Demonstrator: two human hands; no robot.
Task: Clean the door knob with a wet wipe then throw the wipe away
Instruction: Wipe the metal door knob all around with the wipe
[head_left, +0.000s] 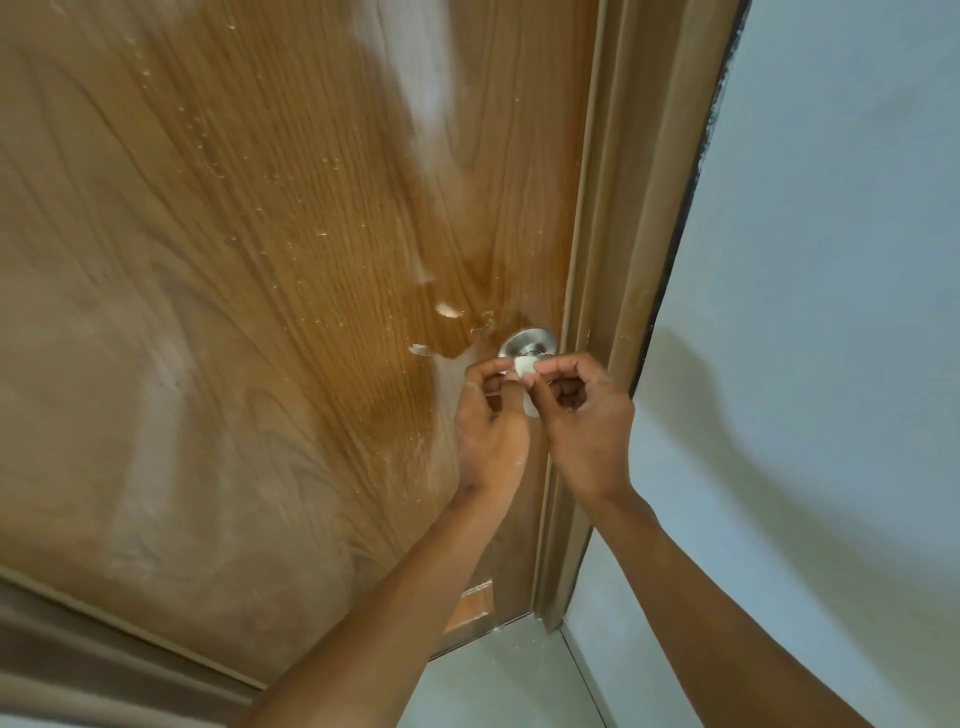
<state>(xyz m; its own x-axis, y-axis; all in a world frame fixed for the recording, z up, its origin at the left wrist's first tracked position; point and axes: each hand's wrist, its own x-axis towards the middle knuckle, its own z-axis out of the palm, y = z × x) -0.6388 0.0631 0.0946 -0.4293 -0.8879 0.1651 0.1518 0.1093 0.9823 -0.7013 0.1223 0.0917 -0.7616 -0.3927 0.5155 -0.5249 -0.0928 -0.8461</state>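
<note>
just right of the frame's centre, your left hand (491, 415) and right hand (582, 415) meet at the round brushed-metal door knob (527, 343), both pinching a small crumpled white wet wipe (524, 368) between thumb and fingertips. the wipe sits just below the knob's rose plate, over the knob's front; whether it presses on the metal cannot be told, since your fingers hide the contact. the wood-grain brown door (260, 260), flecked with pale paint spatter, fills the left and upper frame; the brown door frame (597, 260) runs down beside the knob, with the pale blue-grey wall (831, 312) at right. the wiping step appears to be in hand, or the wipe is being refolded for it. the next move likely calls for wrapping the wipe round the knob and rubbing all sides, before carrying it to a bin, none of which shows here.
</note>
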